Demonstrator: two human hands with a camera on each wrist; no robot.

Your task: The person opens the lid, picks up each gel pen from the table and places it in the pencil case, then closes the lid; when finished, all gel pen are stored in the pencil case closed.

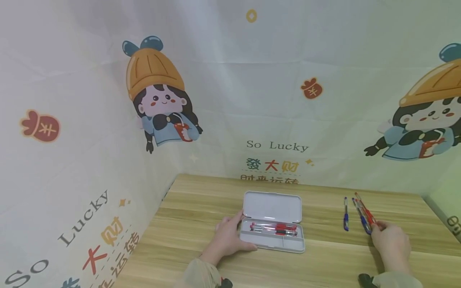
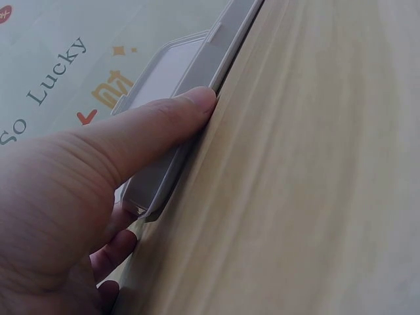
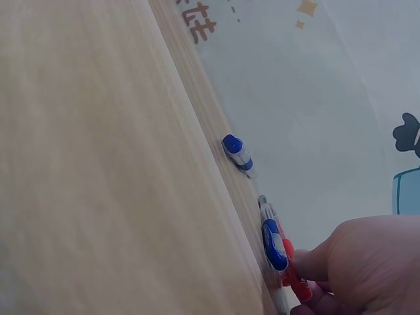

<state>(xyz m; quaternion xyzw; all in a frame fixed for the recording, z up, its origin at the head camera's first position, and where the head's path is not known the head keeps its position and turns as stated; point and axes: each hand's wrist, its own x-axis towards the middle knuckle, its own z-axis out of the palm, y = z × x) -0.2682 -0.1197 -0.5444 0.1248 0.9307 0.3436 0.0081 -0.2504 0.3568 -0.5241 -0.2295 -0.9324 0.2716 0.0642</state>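
Observation:
A light grey pencil case (image 1: 272, 208) lies with its lid raised. Inside its tray are pens with red and dark grips (image 1: 277, 229). My left hand (image 1: 227, 238) holds the case's left end, thumb along the front wall and fingers round the side; the left wrist view shows this thumb over the case (image 2: 157, 170) edge. To the right, my right hand (image 1: 392, 242) pinches a red pen (image 1: 365, 208) near its lower end. Right beside that pen lies a blue pen (image 1: 361, 216). Another blue pen (image 1: 346, 216) lies apart, a little further left.
The wood-grain table (image 1: 194, 208) runs back to a printed cloth (image 1: 223, 100) hanging behind it. More of this cloth (image 1: 72, 168) hangs along the left side. Bare wood lies between the case and the pens.

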